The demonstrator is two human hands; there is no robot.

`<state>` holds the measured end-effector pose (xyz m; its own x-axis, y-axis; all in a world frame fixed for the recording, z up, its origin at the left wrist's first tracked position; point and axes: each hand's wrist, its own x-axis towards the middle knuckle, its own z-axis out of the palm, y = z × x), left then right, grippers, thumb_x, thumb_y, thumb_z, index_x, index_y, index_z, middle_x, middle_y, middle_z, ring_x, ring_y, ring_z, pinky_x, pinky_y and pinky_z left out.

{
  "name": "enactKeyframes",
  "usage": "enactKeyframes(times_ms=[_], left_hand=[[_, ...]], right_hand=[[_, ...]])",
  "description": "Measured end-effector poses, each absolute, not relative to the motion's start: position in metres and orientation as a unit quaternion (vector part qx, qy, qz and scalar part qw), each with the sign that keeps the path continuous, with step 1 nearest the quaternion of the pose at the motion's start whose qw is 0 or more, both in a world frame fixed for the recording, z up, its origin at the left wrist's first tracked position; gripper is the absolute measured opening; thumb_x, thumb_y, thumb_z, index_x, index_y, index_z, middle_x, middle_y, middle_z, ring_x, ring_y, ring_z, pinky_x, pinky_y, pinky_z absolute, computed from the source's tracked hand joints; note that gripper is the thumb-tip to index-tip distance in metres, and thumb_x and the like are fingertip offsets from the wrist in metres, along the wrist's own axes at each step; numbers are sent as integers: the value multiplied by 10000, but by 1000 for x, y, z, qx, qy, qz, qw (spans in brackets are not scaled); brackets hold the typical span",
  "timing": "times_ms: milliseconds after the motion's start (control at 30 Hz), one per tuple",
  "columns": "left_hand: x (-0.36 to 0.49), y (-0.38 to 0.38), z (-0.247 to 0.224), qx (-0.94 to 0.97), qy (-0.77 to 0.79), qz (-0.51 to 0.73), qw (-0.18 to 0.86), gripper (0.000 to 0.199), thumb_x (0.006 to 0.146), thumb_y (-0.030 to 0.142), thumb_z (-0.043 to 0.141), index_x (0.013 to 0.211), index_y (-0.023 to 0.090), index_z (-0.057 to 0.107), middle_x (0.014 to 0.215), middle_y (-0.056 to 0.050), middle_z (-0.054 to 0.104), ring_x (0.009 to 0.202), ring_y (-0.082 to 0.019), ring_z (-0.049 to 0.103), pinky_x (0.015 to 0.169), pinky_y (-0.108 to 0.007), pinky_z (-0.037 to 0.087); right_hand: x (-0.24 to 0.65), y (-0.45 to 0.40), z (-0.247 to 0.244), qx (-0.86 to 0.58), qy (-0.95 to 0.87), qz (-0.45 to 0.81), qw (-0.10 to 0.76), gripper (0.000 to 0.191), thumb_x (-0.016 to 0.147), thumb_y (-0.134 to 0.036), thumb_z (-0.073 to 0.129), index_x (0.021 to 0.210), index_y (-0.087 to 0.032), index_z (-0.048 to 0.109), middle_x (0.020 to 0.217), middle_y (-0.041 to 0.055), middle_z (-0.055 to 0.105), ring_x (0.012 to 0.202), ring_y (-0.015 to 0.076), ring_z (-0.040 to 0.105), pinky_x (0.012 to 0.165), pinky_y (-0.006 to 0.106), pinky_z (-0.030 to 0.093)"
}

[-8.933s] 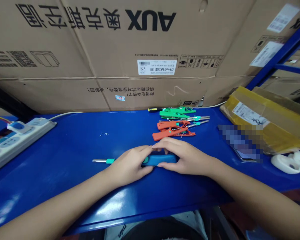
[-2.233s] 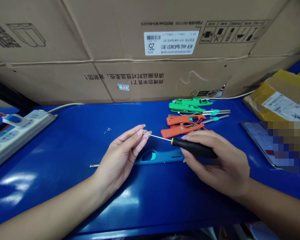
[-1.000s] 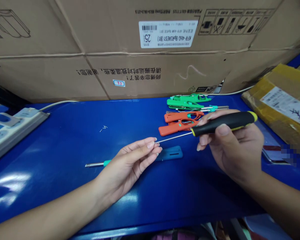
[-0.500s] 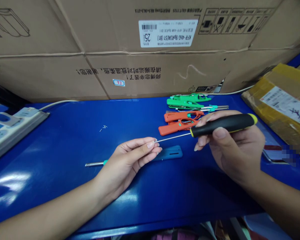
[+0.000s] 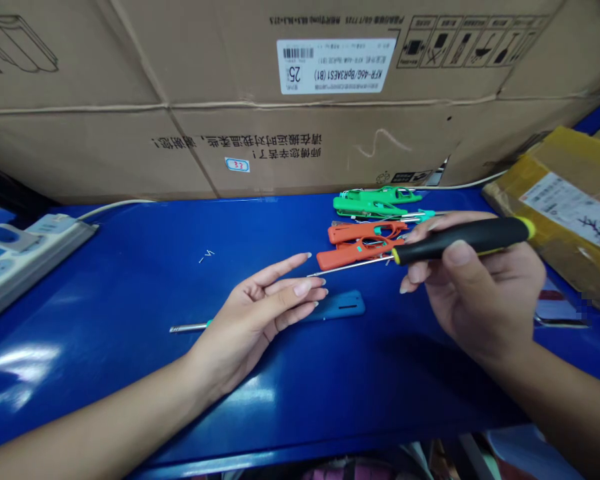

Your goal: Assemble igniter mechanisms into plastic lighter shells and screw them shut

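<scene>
My right hand is wrapped round the black and yellow handle of a screwdriver, whose thin shaft points left. The screwdriver's tip lies close to the fingers of my left hand; whether it touches them I cannot tell. My left index finger is stretched out, apart from the others, while the thumb lies by the middle finger. Below this hand a blue long-nosed lighter lies on the table, its middle hidden and its metal nozzle showing at the left. Several small screws lie farther back.
Orange lighter casings and green lighter casings lie opened beyond my hands on the blue table. A large cardboard box closes off the back. A power strip stands left; a taped carton stands right.
My right hand has drawn the screwdriver a little to the right. My left fingers, pinched at its tip before, have parted, with the index finger now raised.
</scene>
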<state>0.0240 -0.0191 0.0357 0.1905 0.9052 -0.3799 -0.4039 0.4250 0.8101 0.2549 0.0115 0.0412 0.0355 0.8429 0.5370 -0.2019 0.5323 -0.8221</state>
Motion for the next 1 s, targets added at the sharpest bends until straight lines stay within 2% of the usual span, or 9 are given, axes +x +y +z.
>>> enactKeyframes(times_ms=[100, 200, 300, 367, 500, 667, 767, 933, 1000], left_hand=[[20, -18, 28, 434, 459, 447, 633, 458, 804, 255, 835, 1235, 219, 684, 1070, -50, 792, 978, -157, 757, 860, -215, 618], [15, -16, 18, 688, 435, 396, 424, 330, 855, 273, 781, 1174, 216, 717, 1157, -54, 756, 1062, -189, 713, 959, -320, 587], [12, -11, 8, 866, 366, 268, 211, 376, 936, 315, 683, 1301, 230, 660, 1315, -80, 681, 1261, -270, 582, 1086, -472, 480], [12, -8, 4, 904, 346, 202, 146, 403, 983, 335, 607, 1373, 234, 602, 1355, -91, 647, 1279, -288, 549, 1073, -501, 465], [13, -5, 4, 909, 356, 172, 132, 355, 1017, 283, 521, 1355, 215, 603, 1230, -101, 664, 1114, -253, 601, 952, -438, 511], [14, -11, 14, 892, 381, 186, 154, 319, 949, 306, 601, 1242, 193, 652, 1159, -85, 668, 1040, -244, 617, 956, -439, 501], [19, -14, 13, 889, 393, 187, 140, 336, 961, 361, 600, 1250, 201, 657, 1174, -86, 670, 1023, -255, 614, 906, -443, 510], [26, -18, 3, 883, 391, 207, 158, 293, 983, 323, 585, 1239, 216, 676, 1114, -80, 675, 980, -238, 608, 862, -421, 512], [27, -19, 1, 874, 395, 220, 178, 284, 968, 319, 612, 1225, 220, 683, 1106, -77, 675, 969, -232, 606, 859, -417, 513]], right_hand=[[257, 16, 49, -275, -553, 394, 680, 133, 850, -224, 744, 977, -183, 749, 837, 31, 717, 499, 118, 610, 327, 234, 522], [262, 22, 56, -295, -536, 407, 678, 162, 834, -258, 759, 973, -174, 749, 844, 36, 708, 471, 106, 568, 278, 220, 450], [267, 29, 59, -313, -538, 402, 672, 206, 810, -253, 780, 998, -180, 741, 861, 34, 707, 443, 83, 510, 279, 222, 407], [271, 34, 60, -314, -549, 396, 666, 227, 803, -235, 790, 1017, -190, 728, 825, 23, 708, 417, 68, 459, 279, 216, 378], [279, 46, 61, -305, -561, 408, 652, 228, 822, -257, 792, 1021, -204, 695, 814, 16, 717, 429, 65, 455, 286, 191, 371], [285, 49, 61, -301, -604, 448, 586, 262, 932, -412, 668, 1094, -206, 672, 903, 41, 687, 499, 91, 521, 307, 213, 411], [282, 44, 58, -295, -642, 391, 589, 223, 966, -411, 620, 1104, -243, 672, 882, 28, 669, 445, 76, 464, 290, 222, 358], [274, 32, 54, -283, -673, 331, 598, 184, 982, -397, 594, 1099, -281, 675, 797, 19, 659, 387, 64, 354, 297, 242, 248], [272, 28, 53, -288, -677, 317, 598, 189, 978, -412, 596, 1091, -282, 675, 770, 17, 658, 381, 68, 343, 301, 250, 245]])
